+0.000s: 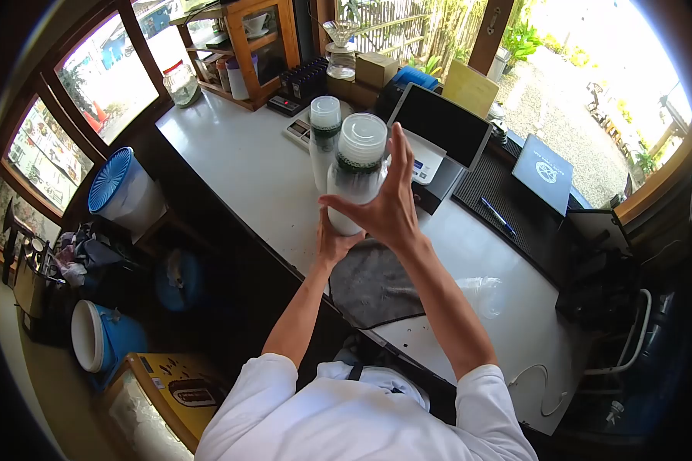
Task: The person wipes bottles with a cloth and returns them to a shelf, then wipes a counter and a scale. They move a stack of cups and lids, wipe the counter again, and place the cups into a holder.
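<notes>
A tall stack of clear plastic cups (355,173) with a dark green band stands upright over the white counter, between my hands. My left hand (337,240) is wrapped round its lower part. My right hand (392,201) curves round its right side, with the thumb across the front and the fingers pointing up. Just behind and to the left is a second, thinner stack of cups (325,138), also upright and dark-banded. A dark grey cloth (377,286) lies on the counter below my hands.
The white counter (231,165) also holds a monitor (440,123), a white scale (424,165), a black mat (507,223) with a blue pen (499,217), a menu folder (543,173) and a clear cup (488,297) lying on its side. A wooden cabinet (263,54) stands behind.
</notes>
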Action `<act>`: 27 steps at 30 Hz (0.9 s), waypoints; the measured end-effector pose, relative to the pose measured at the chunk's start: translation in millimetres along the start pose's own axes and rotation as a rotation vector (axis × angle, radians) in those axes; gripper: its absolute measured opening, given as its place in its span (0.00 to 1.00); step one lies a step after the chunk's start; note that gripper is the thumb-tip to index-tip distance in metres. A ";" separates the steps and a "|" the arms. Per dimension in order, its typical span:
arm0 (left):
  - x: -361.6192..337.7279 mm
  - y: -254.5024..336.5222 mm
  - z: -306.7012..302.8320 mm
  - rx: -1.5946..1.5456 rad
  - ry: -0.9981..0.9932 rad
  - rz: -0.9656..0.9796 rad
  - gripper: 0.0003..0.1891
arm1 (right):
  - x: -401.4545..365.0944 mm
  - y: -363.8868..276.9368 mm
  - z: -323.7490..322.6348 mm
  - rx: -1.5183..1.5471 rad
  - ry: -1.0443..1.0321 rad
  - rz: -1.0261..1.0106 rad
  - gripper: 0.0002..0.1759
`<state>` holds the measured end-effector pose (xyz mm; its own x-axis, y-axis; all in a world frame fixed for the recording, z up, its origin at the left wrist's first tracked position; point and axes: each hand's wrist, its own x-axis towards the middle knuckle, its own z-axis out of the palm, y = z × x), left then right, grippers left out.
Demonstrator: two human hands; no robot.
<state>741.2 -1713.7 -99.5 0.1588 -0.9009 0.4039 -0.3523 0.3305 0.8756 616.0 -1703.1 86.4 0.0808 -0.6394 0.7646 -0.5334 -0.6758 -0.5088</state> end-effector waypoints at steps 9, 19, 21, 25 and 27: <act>19.1 3.4 -28.1 0.220 -0.062 0.110 0.55 | -11.0 18.3 1.7 0.150 0.139 -0.005 0.75; 11.7 163.8 -30.4 0.384 -0.144 0.530 0.52 | -39.6 -10.3 -135.5 0.456 0.478 -0.188 0.79; 0.8 187.9 3.3 0.258 -0.222 0.594 0.51 | -43.6 -21.2 -189.0 0.401 0.469 -0.179 0.78; -31.7 242.3 74.2 0.068 -0.425 0.547 0.51 | -53.5 -33.2 -283.6 0.133 0.496 -0.235 0.75; -48.0 270.6 110.0 -0.025 -0.480 0.563 0.50 | -63.0 -32.9 -332.8 -0.037 0.531 -0.266 0.72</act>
<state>536.8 -1612.0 88.9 -0.4630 -0.6148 0.6385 -0.2389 0.7802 0.5781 348.2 -1518.6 186.6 -0.2119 -0.1724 0.9620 -0.5825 -0.7681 -0.2659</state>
